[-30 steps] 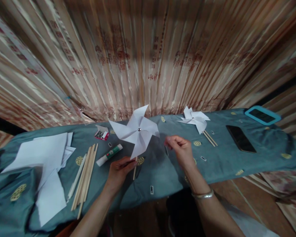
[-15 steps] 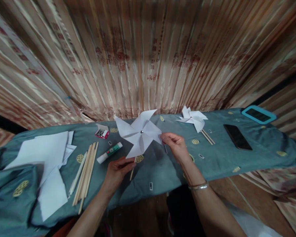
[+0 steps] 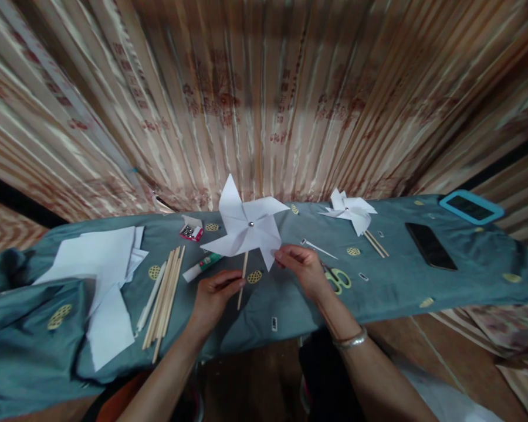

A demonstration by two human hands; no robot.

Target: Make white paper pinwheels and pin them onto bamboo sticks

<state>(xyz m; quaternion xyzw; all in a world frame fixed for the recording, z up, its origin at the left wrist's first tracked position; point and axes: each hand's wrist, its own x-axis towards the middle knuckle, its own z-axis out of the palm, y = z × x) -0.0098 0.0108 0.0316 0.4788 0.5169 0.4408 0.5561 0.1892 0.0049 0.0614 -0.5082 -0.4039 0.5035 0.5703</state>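
A white paper pinwheel (image 3: pixel 251 225) with a shiny pin at its centre stands upright in front of me. My left hand (image 3: pixel 215 293) is closed around its thin wooden stick (image 3: pixel 245 266), below the blades. At the lower right blade's edge, the fingertips of my right hand (image 3: pixel 300 264) are pinched together against the paper. Just beyond that hand lies a slim white pointed tool (image 3: pixel 319 248). Green-handled scissors (image 3: pixel 341 280) rest beside my right wrist, partly covered by it. A glue stick (image 3: pixel 198 268) lies behind my left hand, its far end hidden by the pinwheel.
White paper sheets (image 3: pixel 110 252) and several wooden sticks (image 3: pixel 165 302) with a white pen (image 3: pixel 151 296) lie at left. A small box of pins (image 3: pixel 190 230) stands at the back. Rightward are another pinwheel (image 3: pixel 354 212), a phone (image 3: pixel 430 246) and a blue-framed device (image 3: pixel 471 207).
The pinwheel's blades have turned on the pin, and my right hand has shifted slightly down and left to another blade. The scissors and pointed tool now show more. My view has shifted a little left.
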